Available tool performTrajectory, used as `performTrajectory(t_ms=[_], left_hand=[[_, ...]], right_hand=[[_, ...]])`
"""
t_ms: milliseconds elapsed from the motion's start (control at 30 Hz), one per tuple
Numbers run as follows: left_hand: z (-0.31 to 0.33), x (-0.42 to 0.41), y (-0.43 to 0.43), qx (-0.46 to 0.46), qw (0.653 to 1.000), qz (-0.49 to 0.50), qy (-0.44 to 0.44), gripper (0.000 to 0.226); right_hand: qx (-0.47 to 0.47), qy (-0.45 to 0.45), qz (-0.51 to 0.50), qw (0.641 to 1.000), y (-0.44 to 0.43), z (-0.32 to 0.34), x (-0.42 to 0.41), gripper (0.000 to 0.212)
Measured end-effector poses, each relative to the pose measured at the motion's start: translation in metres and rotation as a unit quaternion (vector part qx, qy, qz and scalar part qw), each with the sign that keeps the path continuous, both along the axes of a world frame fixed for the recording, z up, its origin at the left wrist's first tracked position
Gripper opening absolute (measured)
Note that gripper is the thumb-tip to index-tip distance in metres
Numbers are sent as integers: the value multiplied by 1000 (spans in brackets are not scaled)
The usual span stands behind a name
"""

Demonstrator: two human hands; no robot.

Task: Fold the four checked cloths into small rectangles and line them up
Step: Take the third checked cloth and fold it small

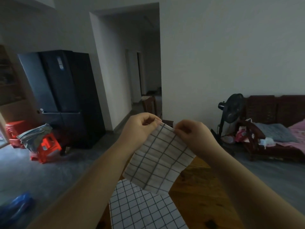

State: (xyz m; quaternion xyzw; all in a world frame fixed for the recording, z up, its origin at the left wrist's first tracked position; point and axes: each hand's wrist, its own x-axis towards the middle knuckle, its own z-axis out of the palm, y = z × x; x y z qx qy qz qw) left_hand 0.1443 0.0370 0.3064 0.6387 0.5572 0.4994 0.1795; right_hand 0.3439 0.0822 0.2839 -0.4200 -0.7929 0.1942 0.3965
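A white cloth with a dark check (pixel 158 159) hangs in the air above the wooden table (pixel 203 192). My left hand (pixel 138 128) pinches its top left corner and my right hand (pixel 193 136) pinches its top right corner; the two hands are close together. The cloth drops from them at a slant toward the lower left. Under it a second checked cloth (pixel 142 210) lies flat on the table, its far end covered by the hanging one. No other checked cloths are in view.
A dark fridge (pixel 66 96) stands at the left, with red plastic stools (pixel 46 146) and a grey bag on the floor before it. A standing fan (pixel 231 109) and a wooden sofa (pixel 272 129) with bedding are at the right. A doorway opens behind.
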Motion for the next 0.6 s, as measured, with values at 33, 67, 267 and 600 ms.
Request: performTrajectory(t_ms=[33,67,267,600], left_hand=[[0,2,0,3,1000,-2,-1,8],[-1,4,1,5,1000,-4,0,8],[-3,17,3,20,1000,-7,12,8],[-10,22,7,-6,1000,6,8,10]], right_hand=[[0,-1,2,1000,0,1,1,13],[-1,-3,6,1000,-1,2,1,11],[17,1,13,1000,-5,5,-7,9],[36,-26,-1,999,0,-4,-8,10]])
